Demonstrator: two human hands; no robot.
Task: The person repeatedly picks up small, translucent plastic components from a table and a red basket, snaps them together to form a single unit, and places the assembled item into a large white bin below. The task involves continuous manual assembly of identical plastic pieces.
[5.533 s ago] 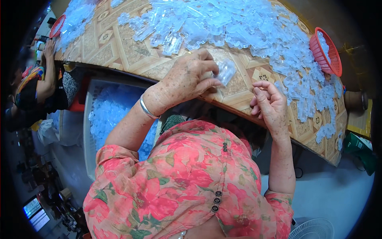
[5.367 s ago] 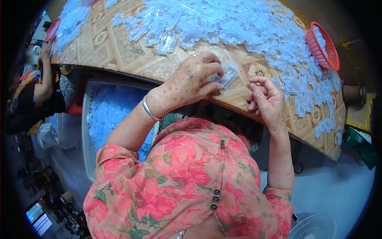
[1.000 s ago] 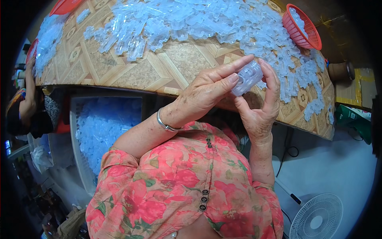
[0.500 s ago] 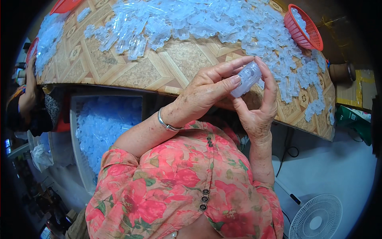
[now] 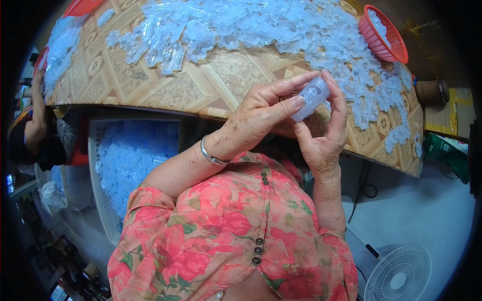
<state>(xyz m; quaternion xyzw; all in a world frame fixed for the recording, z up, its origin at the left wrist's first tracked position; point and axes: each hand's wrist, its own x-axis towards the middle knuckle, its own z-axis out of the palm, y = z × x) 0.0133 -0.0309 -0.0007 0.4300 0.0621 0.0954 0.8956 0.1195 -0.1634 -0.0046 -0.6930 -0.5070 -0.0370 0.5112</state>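
Between my two hands, above the table's near edge, is a clear plastic piece [image 5: 312, 99], roughly box-shaped and tilted. My left hand [image 5: 268, 103] grips it from the left, thumb across its near face and fingers behind. My right hand [image 5: 324, 135] closes on it from the right, with a fingertip at its upper end and the thumb at its lower end. Whether it is one part or several fitted together I cannot tell. Just beyond my hands lies a broad heap of similar clear plastic parts [image 5: 241, 25] on the table.
The table [image 5: 135, 80] has a wood-patterned cover. A red basket [image 5: 380, 42] of clear parts stands at the far right. Below the table, at left, sits a white crate [image 5: 98, 185] of clear parts. Another person's arm [image 5: 37, 108] reaches the table's left end. A white fan [image 5: 399, 278] is at lower right.
The clear plastic piece has turned slightly within my fingers. My right hand has shifted a touch to the left; my left hand keeps its grip.
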